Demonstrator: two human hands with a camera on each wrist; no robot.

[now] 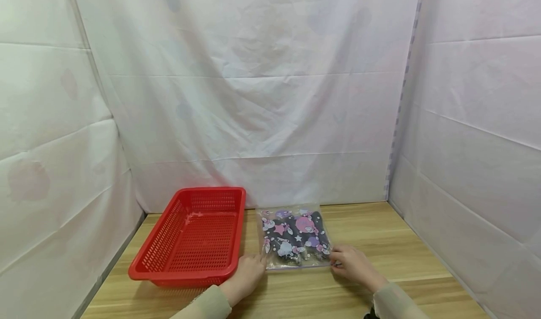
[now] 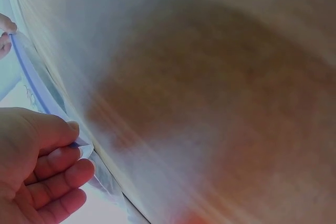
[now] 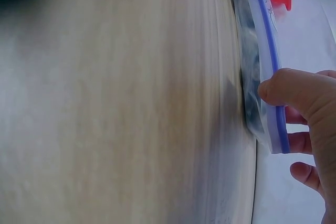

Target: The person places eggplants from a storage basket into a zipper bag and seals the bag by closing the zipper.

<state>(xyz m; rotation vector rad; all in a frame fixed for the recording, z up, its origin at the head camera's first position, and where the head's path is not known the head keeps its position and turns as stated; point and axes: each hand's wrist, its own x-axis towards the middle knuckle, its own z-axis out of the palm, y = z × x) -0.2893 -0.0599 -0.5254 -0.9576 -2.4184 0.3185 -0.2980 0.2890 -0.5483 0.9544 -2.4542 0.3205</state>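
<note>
A clear zip bag (image 1: 296, 239) with pink, purple and white cartoon prints lies on the table, something dark inside it. Its purple zip edge (image 3: 273, 40) faces the near side. My left hand (image 1: 249, 273) pinches the near left corner between thumb and fingers; in the left wrist view the left hand (image 2: 44, 166) has that corner at its fingertips. At the near right corner, my right hand (image 1: 352, 264) pinches the zip edge. The right wrist view shows the right hand (image 3: 310, 106) with the thumb on one face of the bag and fingers behind it.
A red plastic basket (image 1: 241, 244) with slotted walls stands left of the bag, close beside my left forearm; nothing shows inside it. The wooden table (image 1: 372, 225) is bounded by white cloth (image 1: 253, 121) at the back and sides.
</note>
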